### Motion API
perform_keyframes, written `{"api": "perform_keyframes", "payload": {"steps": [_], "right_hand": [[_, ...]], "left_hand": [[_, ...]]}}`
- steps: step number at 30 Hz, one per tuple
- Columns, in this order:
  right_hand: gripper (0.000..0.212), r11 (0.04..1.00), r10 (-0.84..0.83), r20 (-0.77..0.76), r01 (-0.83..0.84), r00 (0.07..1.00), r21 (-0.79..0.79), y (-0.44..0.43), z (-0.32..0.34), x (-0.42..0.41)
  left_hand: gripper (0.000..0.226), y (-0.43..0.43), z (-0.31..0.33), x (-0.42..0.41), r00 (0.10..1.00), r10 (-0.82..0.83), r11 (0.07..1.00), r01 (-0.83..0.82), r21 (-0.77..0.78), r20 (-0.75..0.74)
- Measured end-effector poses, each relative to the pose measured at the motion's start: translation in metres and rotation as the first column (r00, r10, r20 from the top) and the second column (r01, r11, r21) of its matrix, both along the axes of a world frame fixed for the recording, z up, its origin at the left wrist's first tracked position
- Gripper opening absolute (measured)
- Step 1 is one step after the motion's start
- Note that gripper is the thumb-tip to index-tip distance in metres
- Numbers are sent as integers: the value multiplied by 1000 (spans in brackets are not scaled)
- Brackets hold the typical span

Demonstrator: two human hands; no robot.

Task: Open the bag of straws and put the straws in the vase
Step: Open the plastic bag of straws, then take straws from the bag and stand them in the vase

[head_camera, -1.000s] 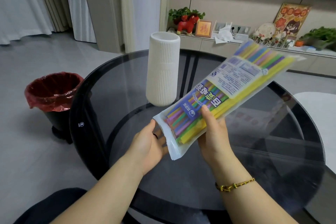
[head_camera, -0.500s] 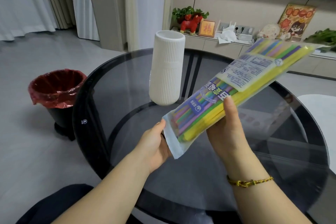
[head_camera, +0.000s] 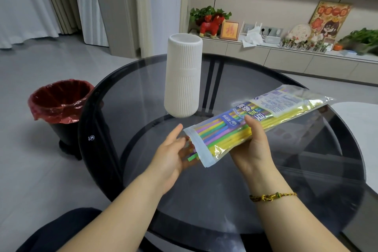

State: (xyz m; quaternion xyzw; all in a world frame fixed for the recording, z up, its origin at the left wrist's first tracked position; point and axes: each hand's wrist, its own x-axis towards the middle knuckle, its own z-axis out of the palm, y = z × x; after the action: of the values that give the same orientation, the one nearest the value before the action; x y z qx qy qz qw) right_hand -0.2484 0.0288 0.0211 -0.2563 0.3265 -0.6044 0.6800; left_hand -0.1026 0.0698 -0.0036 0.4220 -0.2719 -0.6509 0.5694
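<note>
bag of straws, clear plastic with a blue-and-white printed label [head_camera: 255, 120], lay slanted across the middle right of the frame, above the round dark smoked-glass table with a black rim [head_camera: 204, 200]. open mouth of the bag pointed to the lower left; sealed end pointed to the upper right. right hand [head_camera: 252, 149] grasped the bag from beneath near the mouth, thumb pressed on its top face. a braided yellow cord bracelet [head_camera: 273, 197] sat on that wrist. left hand [head_camera: 170, 155] was held at the mouth, palm turned toward it and fingers loosely spread. coloured plastic straws, yellow, green, purple and blue [head_camera: 216, 133], filled the bag; a few ends stuck out of the mouth against the left fingers. whether those fingers gripped any straw could not be told. white ribbed cylindrical ceramic vase [head_camera: 183, 75] stood upright on the table in the upper centre, just beyond the bag and apart from it. black waste bin with a red plastic liner [head_camera: 59, 108] stood on the floor at the left of the frame, beside the table.
</note>
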Motion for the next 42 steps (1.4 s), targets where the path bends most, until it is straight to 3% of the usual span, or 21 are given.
{"api": "perform_keyframes", "payload": {"steps": [4,8,12,16,20,26,29,34,38,40,42], "right_hand": [[14,996,-41,-53,36,998,-87,2,3,2],[34,952,-95,-129,52,987,-303,3,11,1],[35,941,-103,-166,42,981,-336,5,11,5],[16,963,-138,-127,102,982,-251,4,7,5],[21,976,-198,-9,197,980,-89,0,3,1],[24,967,-246,58,242,967,77,-3,-4,-7],[7,935,-322,55,308,945,174,-4,-5,-17],[3,914,-325,-91,337,941,227,-2,-5,-30],[24,923,-246,-295,316,923,220,6,-6,-41],[41,897,-261,-424,381,867,225,11,-6,-49],[53,813,-352,-580,547,734,200,13,-6,-57]], "left_hand": [[34,-2,-2,-1,982,-14,995,32,92,-188],[32,-2,-2,1,969,-56,990,86,115,-241],[40,-1,-2,1,962,-124,976,163,147,-245],[32,-1,-2,0,982,-115,984,134,118,-152],[20,-3,-1,4,996,-66,995,71,74,-68],[11,-4,-1,15,964,58,998,-57,-9,259],[15,-6,1,23,936,121,992,-104,-68,329],[15,-8,-2,37,837,129,991,-96,-89,532],[19,-9,-4,45,798,145,989,-112,-93,585],[18,-9,-3,47,789,145,989,-112,-93,597],[15,-10,-3,48,734,147,989,-103,-105,663]]}}
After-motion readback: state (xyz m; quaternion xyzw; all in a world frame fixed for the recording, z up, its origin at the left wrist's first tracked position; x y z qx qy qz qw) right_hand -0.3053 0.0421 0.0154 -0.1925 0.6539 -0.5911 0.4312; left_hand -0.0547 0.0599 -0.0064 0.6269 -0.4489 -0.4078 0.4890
